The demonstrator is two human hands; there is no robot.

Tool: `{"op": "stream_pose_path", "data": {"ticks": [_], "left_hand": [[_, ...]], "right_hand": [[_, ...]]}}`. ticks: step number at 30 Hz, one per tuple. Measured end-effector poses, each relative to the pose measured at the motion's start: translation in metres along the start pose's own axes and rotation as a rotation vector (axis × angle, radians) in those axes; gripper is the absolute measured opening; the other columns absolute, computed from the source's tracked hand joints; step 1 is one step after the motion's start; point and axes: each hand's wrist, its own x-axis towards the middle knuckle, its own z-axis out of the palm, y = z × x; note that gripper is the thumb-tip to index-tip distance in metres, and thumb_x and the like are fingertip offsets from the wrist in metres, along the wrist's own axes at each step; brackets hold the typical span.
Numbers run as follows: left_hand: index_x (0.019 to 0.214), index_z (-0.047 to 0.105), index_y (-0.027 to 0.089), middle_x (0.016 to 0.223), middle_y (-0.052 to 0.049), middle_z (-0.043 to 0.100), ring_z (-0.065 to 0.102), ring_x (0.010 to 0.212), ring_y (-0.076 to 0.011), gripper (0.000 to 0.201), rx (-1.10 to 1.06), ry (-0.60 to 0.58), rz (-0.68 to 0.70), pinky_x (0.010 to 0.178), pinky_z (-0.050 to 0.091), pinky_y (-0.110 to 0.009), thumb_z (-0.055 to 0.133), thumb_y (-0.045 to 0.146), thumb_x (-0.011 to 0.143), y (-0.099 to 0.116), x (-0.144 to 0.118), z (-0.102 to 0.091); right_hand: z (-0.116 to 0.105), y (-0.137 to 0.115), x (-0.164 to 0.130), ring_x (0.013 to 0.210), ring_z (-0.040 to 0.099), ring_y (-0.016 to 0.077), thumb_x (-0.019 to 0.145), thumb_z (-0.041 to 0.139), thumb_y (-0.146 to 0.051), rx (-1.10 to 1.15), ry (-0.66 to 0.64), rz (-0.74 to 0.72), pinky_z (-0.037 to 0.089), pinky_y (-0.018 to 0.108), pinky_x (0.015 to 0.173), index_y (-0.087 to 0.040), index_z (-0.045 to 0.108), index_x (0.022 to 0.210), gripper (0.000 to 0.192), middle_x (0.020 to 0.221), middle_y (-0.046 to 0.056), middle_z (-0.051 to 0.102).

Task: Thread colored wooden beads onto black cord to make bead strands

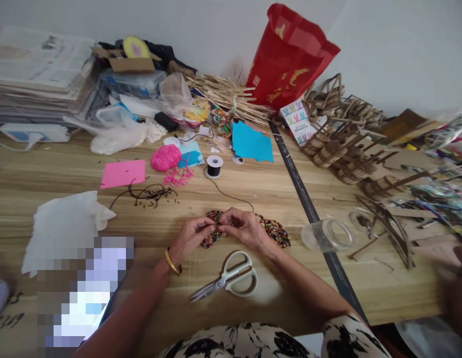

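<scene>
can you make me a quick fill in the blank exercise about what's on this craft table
1. Both hands, the left hand and the right hand, pinch a piece of multicoloured ____ work.
2. The scissors lying near the hands have ____ handles.
3. The thread spool holds ____ cord.
4. The ball of yarn is ____.

Missing words: bead; white; black; pink
</scene>
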Motion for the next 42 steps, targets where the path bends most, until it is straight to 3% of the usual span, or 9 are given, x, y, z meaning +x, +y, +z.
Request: {"op": "stream_pose_path", "data": {"ticks": [9,16,19,21,24,29,34,38,42], "left_hand": [[0.076,0.06,0.011,0.067,-0.004,0.064,0.048,0.049,-0.0077,0.026,0.075,-0.148,-0.026,0.047,0.037,-0.019,0.058,0.038,0.076,0.005,-0.004,-0.002],[0.073,0.056,0.013,0.059,0.0,0.057,0.049,0.053,-0.0089,0.026,0.064,-0.145,-0.019,0.049,0.038,-0.019,0.058,0.038,0.076,0.007,-0.005,-0.009],[0.073,0.054,0.013,0.059,0.0,0.057,0.048,0.051,-0.0085,0.028,0.048,-0.13,-0.053,0.046,0.038,-0.019,0.058,0.04,0.075,0.009,-0.006,-0.008],[0.073,0.055,0.013,0.059,0.0,0.058,0.048,0.05,-0.0086,0.027,0.056,-0.13,-0.054,0.046,0.038,-0.019,0.058,0.04,0.075,0.009,-0.006,-0.008],[0.073,0.056,0.013,0.059,0.0,0.058,0.049,0.051,-0.0086,0.026,0.064,-0.135,-0.05,0.047,0.039,-0.019,0.059,0.038,0.075,0.009,-0.005,-0.008],[0.072,0.056,0.013,0.059,0.0,0.058,0.049,0.05,-0.0085,0.026,0.066,-0.111,-0.059,0.047,0.04,-0.02,0.059,0.038,0.074,0.008,-0.003,-0.01],[0.072,0.054,0.013,0.059,0.0,0.059,0.049,0.047,-0.008,0.027,0.084,-0.126,-0.072,0.047,0.042,-0.02,0.059,0.039,0.075,0.009,-0.004,-0.007],[0.074,0.054,0.013,0.059,0.0,0.06,0.049,0.045,-0.0073,0.029,0.073,-0.167,-0.097,0.046,0.043,-0.02,0.059,0.041,0.075,0.008,-0.005,-0.003],[0.074,0.054,0.013,0.058,0.0,0.06,0.049,0.043,-0.0067,0.031,0.051,-0.174,-0.1,0.043,0.044,-0.019,0.061,0.043,0.074,0.006,-0.005,-0.001]], "right_hand": [[0.005,0.017,0.004,0.06,0.06,0.0111,0.078,0.062,-0.036,0.168,0.075,-0.008,0.047,0.021,0.056,-0.015,0.056,0.084,0.023,0.067,0.0,0.061],[-0.004,0.01,-0.016,0.054,0.052,0.0083,0.086,0.051,-0.03,-0.16,0.086,-0.036,0.04,0.018,0.05,-0.014,0.056,0.089,0.017,0.064,-0.001,0.059],[-0.01,0.006,-0.037,0.058,0.054,0.0091,0.084,0.054,-0.025,-0.349,0.022,-0.038,0.041,0.019,0.053,-0.015,0.056,0.09,0.011,0.071,0.001,0.06],[-0.012,0.001,-0.054,0.066,0.056,0.011,0.082,0.056,-0.019,-0.493,-0.138,-0.073,0.042,0.021,0.059,-0.016,0.057,0.093,0.011,0.079,0.003,0.061],[-0.007,-0.008,-0.077,0.081,0.057,0.0158,0.08,0.059,-0.016,-0.717,-0.343,-0.114,0.044,0.024,0.067,-0.018,0.052,0.112,0.034,0.095,0.007,0.061],[0.011,-0.018,-0.092,0.098,0.05,0.0224,0.077,0.058,-0.011,-0.991,-0.4,-0.129,0.044,0.028,0.067,-0.022,0.039,0.129,0.056,0.108,0.01,0.056],[0.019,-0.018,-0.09,0.092,0.053,0.0216,0.078,0.061,-0.017,-0.95,-0.45,-0.189,0.044,0.028,0.068,-0.018,0.047,0.12,0.044,0.102,0.009,0.059],[0.007,-0.017,-0.079,0.088,0.056,0.0182,0.079,0.063,-0.027,-0.751,-0.471,-0.193,0.043,0.026,0.071,-0.021,0.053,0.114,0.037,0.1,0.006,0.061],[-0.009,-0.009,-0.058,0.076,0.057,0.0141,0.081,0.058,-0.017,-0.58,-0.188,-0.11,0.043,0.024,0.066,-0.018,0.058,0.103,0.022,0.087,0.005,0.061]]}}
